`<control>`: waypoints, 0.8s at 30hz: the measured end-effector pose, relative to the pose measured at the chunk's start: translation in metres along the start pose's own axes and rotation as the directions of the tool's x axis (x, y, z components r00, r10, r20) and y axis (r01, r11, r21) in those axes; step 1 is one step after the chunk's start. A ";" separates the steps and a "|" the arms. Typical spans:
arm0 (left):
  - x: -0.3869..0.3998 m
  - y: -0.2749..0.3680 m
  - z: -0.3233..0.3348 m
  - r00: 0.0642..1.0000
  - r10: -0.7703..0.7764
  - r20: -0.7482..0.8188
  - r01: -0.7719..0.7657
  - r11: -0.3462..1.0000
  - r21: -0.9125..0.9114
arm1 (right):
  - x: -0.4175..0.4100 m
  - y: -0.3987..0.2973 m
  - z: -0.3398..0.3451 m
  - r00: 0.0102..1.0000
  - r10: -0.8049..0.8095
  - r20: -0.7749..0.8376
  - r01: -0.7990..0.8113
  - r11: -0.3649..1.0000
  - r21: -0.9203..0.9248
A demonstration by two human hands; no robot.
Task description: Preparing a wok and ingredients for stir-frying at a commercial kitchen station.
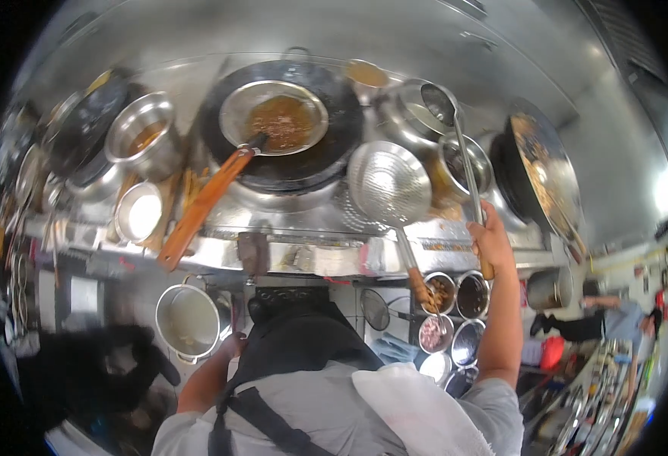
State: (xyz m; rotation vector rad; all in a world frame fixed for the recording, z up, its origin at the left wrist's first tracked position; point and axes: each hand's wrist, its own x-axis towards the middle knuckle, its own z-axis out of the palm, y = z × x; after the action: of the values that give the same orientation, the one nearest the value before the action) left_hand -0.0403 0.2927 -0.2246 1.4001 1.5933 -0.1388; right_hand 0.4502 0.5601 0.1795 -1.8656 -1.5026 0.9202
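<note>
My right hand [490, 235] grips the handle of a long metal ladle [464, 145]. Its bowl hangs up and away, over the metal pots at the right of the stove. Low by my left hip is my left hand [234, 345], partly hidden and blurred, so its grip is unclear; a big metal pot [160, 319] stands beside it. Ahead, a wooden-handled metal wok [232, 122] holds brown liquid [279, 125] with bits of food, set over a large black wok [342, 137]. A perforated skimmer [389, 182] rests to its right, wooden handle toward me.
Several food containers, including one of pinkish meat [433, 333], stand below the counter at right. At left are a steel pot [163, 148] and a small metal bowl [144, 214]. A tilted wok [545, 165] stands far right. Another person [622, 322] is beyond.
</note>
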 end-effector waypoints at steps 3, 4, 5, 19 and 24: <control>0.012 0.003 -0.004 0.990 -0.129 -0.056 0.117 0.978 -0.174 | 0.015 0.080 -0.056 0.993 -0.060 -0.098 0.032 0.962 -0.271; 0.018 0.004 -0.005 0.994 -0.105 -0.039 0.098 0.983 -0.153 | 0.017 0.093 -0.067 0.988 -0.099 -0.115 0.033 0.878 -0.478; 0.020 0.004 -0.006 0.997 -0.082 0.005 0.081 0.983 -0.162 | 0.018 0.094 -0.071 0.987 -0.085 -0.133 0.011 0.879 -0.477; 0.044 0.010 -0.025 0.878 0.473 -0.070 -0.448 0.866 0.223 | 0.036 0.066 -0.002 0.948 -0.102 0.300 -0.314 -0.425 0.849; 0.028 0.024 -0.023 0.995 0.083 -0.058 -0.091 0.984 -0.151 | 0.025 0.046 -0.008 0.960 -0.079 0.268 -0.278 -0.371 0.886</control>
State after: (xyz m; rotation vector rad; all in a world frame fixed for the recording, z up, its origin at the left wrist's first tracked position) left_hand -0.0299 0.3345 -0.2203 1.3594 1.5480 0.0717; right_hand 0.4864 0.5753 0.1443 -0.3736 0.0146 1.7178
